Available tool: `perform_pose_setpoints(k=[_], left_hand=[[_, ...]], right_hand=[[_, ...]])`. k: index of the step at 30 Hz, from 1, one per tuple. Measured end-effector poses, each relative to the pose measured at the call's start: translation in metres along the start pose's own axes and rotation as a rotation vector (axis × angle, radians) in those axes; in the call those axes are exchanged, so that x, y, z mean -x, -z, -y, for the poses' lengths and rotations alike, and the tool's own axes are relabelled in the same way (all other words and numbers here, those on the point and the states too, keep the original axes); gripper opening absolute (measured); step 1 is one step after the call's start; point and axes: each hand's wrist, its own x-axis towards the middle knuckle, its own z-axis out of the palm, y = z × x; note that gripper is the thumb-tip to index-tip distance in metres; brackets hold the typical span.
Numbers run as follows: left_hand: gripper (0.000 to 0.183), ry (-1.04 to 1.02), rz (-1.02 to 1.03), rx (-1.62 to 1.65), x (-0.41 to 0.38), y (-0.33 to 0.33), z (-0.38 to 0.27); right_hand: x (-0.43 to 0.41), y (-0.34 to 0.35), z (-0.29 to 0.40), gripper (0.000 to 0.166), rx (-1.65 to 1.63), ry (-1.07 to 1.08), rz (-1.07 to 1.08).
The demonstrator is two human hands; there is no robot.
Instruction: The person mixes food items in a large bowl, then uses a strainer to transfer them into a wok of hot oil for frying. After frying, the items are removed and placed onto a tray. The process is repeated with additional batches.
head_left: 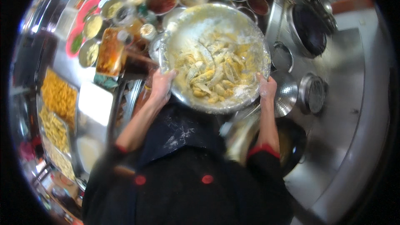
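Between both hands I hold a wide round metal basin in front of my body. My left hand grips its left rim, thumb on top. My right hand grips the right rim the same way, and white powder dusts the skin. Inside lie many flour-coated pieces, apparently small fish, pale and yellowish. Loose white powder clings to the basin's wall, thickest towards the far side. The fingers under the rim are hidden.
Bowls of sauces, such as a red one, crowd the far side. Trays of yellow food and a white tray stand at left. A perforated metal strainer, a dark wok and a large dark pot are at right.
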Motion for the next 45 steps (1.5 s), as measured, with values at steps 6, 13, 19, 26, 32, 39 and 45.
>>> perform_pose_setpoints(k=[6, 13, 19, 26, 32, 39, 45], left_hand=[[0.035, -0.115, -0.12, -0.446, -0.064, -0.019, 0.031], [0.061, -1.107, -0.232, -0.967, -0.052, -0.141, -0.058], [0.031, -0.751, 0.133, -0.648, -0.025, -0.317, 0.006], [0.018, -0.618, -0.055, -0.884, -0.054, -0.332, 0.035], [0.026, -0.597, -0.072, -0.452, -0.068, -0.331, 0.026], [0.036, -0.812, -0.005, -0.217, -0.07, -0.275, 0.0], [0.041, -0.689, -0.094, -0.286, -0.095, -0.235, -0.008]], right_hand=[[-0.015, 0.031, -0.026, 0.037, 0.518, -0.048, 0.052], [-0.182, 0.194, 0.038, 0.031, 0.396, -0.13, 0.074], [-0.372, 0.425, -0.151, 0.034, 0.745, -0.038, -0.756], [-0.426, 0.517, -0.317, 0.041, 1.288, -0.173, -0.884], [-0.412, 0.511, -0.27, 0.02, 0.759, 0.048, -0.605], [-0.264, 0.364, 0.018, 0.039, -1.231, 0.021, 0.515], [-0.144, 0.119, 0.045, 0.022, -1.373, -0.011, 0.472]])
